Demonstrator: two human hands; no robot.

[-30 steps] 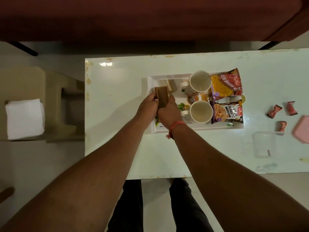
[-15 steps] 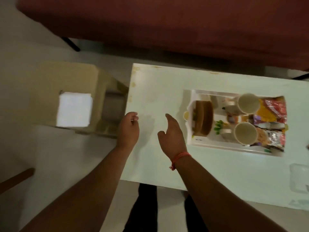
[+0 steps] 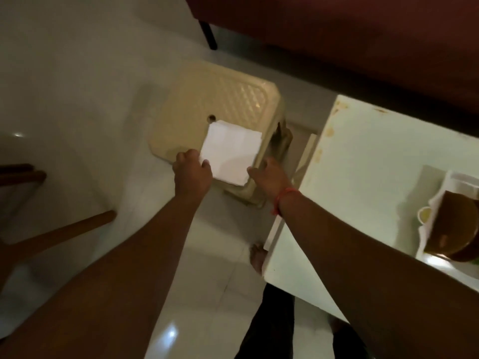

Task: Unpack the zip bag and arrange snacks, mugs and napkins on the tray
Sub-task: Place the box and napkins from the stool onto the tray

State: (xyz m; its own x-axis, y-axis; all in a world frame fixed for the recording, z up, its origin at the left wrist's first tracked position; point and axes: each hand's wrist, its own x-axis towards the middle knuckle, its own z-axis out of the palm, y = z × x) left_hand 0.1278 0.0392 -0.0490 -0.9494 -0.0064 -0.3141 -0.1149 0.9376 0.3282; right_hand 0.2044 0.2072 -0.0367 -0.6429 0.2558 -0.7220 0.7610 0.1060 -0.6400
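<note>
A stack of white napkins (image 3: 231,152) lies on the near right corner of a beige plastic stool (image 3: 207,99) beside the table. My left hand (image 3: 191,172) is at the stack's left corner, fingers curled and thumb on the top sheet. At the stack's near right edge my right hand (image 3: 269,174) has its fingers apart, one fingertip touching the paper. The white tray (image 3: 440,187) shows only partly at the right edge, on the white table (image 3: 350,164), with a brown wooden holder (image 3: 456,229) in it. Mugs and snacks are out of view.
A dark red sofa (image 3: 337,35) with a black leg runs along the top. Wooden chair legs (image 3: 51,234) stand at the left on the glossy floor. The table's left edge lies close to the stool. My legs and a foot (image 3: 256,257) are below.
Both hands let go of the brown holder, leaving it in the tray. They swung left off the table to the napkins on the stool, and the view turned left with them.
</note>
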